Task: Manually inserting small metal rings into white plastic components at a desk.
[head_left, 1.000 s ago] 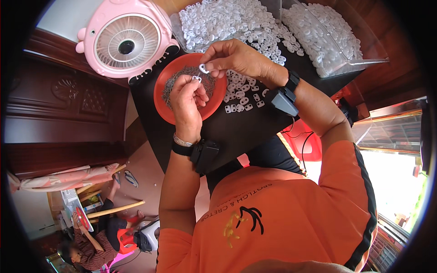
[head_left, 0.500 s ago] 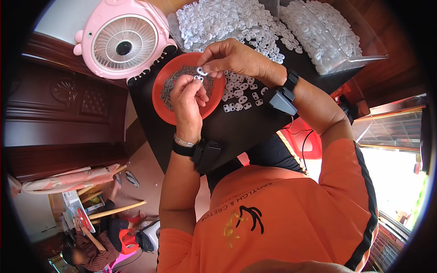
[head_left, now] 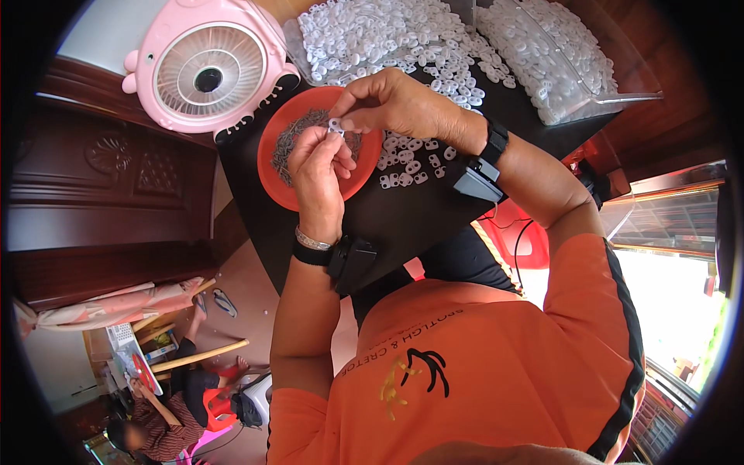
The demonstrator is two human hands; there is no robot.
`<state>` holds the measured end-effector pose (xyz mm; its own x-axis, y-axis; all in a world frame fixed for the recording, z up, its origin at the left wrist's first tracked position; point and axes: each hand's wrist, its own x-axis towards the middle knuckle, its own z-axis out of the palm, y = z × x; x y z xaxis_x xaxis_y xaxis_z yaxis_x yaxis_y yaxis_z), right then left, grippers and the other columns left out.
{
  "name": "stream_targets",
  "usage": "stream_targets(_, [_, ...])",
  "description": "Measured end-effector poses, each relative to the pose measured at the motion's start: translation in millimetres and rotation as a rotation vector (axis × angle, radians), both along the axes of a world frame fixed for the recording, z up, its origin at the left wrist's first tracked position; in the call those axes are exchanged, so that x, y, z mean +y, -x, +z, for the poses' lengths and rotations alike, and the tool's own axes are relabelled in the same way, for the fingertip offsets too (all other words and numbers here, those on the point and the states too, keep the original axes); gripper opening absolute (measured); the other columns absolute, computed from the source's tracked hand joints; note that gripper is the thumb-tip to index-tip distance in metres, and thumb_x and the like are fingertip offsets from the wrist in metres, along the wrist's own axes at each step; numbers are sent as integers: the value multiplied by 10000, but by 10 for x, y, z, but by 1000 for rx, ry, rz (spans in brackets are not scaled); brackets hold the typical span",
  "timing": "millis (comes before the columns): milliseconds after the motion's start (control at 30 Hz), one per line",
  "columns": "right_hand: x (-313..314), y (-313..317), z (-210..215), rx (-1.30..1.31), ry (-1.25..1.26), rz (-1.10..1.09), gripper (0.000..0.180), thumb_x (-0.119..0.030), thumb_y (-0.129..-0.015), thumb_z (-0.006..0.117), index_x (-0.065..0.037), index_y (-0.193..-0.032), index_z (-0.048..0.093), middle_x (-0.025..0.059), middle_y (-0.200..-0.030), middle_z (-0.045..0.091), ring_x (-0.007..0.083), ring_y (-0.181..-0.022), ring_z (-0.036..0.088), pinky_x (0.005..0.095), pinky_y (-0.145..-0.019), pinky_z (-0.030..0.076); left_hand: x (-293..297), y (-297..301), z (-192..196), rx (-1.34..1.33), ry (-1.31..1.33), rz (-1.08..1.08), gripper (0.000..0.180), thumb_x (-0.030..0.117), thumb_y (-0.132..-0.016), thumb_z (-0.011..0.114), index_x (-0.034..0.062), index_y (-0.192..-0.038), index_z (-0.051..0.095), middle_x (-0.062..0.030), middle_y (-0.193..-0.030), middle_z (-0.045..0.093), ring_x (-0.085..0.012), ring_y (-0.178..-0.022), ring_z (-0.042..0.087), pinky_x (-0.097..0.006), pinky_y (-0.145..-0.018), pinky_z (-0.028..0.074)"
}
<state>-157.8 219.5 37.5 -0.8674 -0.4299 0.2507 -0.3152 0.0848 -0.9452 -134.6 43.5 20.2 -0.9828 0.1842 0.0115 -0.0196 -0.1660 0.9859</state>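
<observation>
Your right hand (head_left: 391, 105) pinches the small white plastic clip (head_left: 335, 125) just above your left hand's fingertips (head_left: 329, 138), which close on its lower side over the round orange plastic dish (head_left: 273, 174).

fan (head_left: 208, 71) left of dish (head_left: 280, 174) | loose pieces (head_left: 409, 165) right | heaps (head_left: 457, 39) behind

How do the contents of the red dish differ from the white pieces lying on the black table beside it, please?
The red dish holds a heap of small dark grey metal bits, thin and tangled together. The white plastic pieces on the black table are pale, chunkier and spread out flat, mostly apart from each other. The metal bits are contained by the dish's rim; the white pieces lie loose. Both are tiny parts, in many copies.
</observation>
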Motion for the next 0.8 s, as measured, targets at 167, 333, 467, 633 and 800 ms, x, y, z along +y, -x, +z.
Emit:
stream_targets(167, [-49, -52, 1, 98, 14, -58, 184, -80, -792, 692, 6, -953, 669, 50, -816, 679, 99, -766, 611, 251, -750, 491, 9, -1, 6, -23, -53, -10, 148, 159, -890, 516, 51, -794, 550, -15, -650, 554, -90, -528, 503, -198, -488, 374])
stream_targets(333, [-42, -45, 18, 124, -9, -7, 182, -73, -801, 680, 4, -966, 668, 59, -832, 686, 108, -773, 622, 254, -751, 490, -30, 7, 21, -32, -60, -91, 187, 187, -914, 480, 40, -837, 566, -24, -655, 553, -100, -536, 505, -206, -488, 359])
stream_targets(467, [-40, -34, -7, 147, 5, 11, 195, -93, -800, 689, -3, -972, 669, 59, -834, 685, 113, -769, 629, 259, -740, 496, -26, 2, 23, 3, -31, -92, 209, 201, -929, 457, 33, -878, 571, -35, -657, 550, -114, -547, 508, -213, -496, 346])
stream_targets(633, [-122, -113, -13, 409, -282, -166, 264, -88, -745, 726, -15, -984, 640, 95, -859, 647, 208, -801, 656, 304, -709, 515, 13, 13, -13, -56, -56, -30, 227, 218, -911, 489, 16, -887, 590, -37, -672, 586, -108, -545, 537, -204, -477, 382])
stream_targets(800, [-160, -136, -27, 540, -292, -206, 275, -93, -733, 724, -29, -983, 629, 109, -867, 642, 257, -767, 655, 323, -660, 522, -11, 27, -29, -98, -183, -16, 244, 219, -906, 469, 2, -902, 579, -73, -689, 607, -134, -548, 556, -222, -494, 405])
